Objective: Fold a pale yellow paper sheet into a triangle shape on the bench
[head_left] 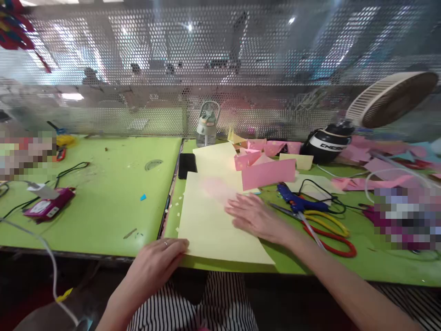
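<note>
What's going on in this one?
A person at a green table is handling a pale yellow sheet. The left hand is at its near left corner, and the right hand lies spread over its right side. Pink paper pieces, a blue glue gun and scissors lie to the right, out of the hands.
</note>
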Available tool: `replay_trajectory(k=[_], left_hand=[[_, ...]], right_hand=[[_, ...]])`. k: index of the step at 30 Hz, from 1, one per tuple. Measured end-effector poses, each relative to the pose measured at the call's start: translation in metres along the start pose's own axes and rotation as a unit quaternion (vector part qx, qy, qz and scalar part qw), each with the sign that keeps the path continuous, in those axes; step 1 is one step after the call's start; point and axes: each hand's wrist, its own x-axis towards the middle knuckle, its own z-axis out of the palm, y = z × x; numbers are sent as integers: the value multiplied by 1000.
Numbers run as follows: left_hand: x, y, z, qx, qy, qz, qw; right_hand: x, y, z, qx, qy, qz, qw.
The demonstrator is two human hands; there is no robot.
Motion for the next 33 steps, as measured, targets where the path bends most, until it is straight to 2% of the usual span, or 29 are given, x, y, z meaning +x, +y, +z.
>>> replay_trajectory(k=[2,5,8,13,16,20,24,26,28,30,31,32,33], left_hand=[[-4,-2,4,-23,4,-4,1000],[-7,-3,9,-33,12,-10,999],[-6,-2,11,-30,16,-16,999],[-7,0,13,-43,20,-22,999],[-10,0,13,-44,26,-19,999],[-10,1,14,-47,32,-15,998],[-7,3,14,-34,42,-32,998],[-6,3,13,-33,50,-59,996],[-5,2,10,-43,54,-105,992],[-3,0,7,-61,61,-162,983],[-2,-1,5,-70,67,-188,977],[-1,-2,4,-77,74,-207,972],[-1,-3,2,-84,79,-221,969]], right_hand=[[7,11,-1,-27,-1,59,998],[9,32,-4,-61,28,168,984],[10,40,-8,-64,40,249,966],[18,19,-2,-1,4,282,960],[23,15,0,40,-15,295,955],[25,36,-14,77,-4,299,951],[20,68,-47,50,60,363,928],[11,72,-62,31,97,387,916],[-1,63,-70,23,133,375,917],[-16,43,-69,56,134,322,936],[-23,32,-64,101,110,277,949],[-30,20,-57,187,62,199,960],[-36,8,-49,237,33,151,959]])
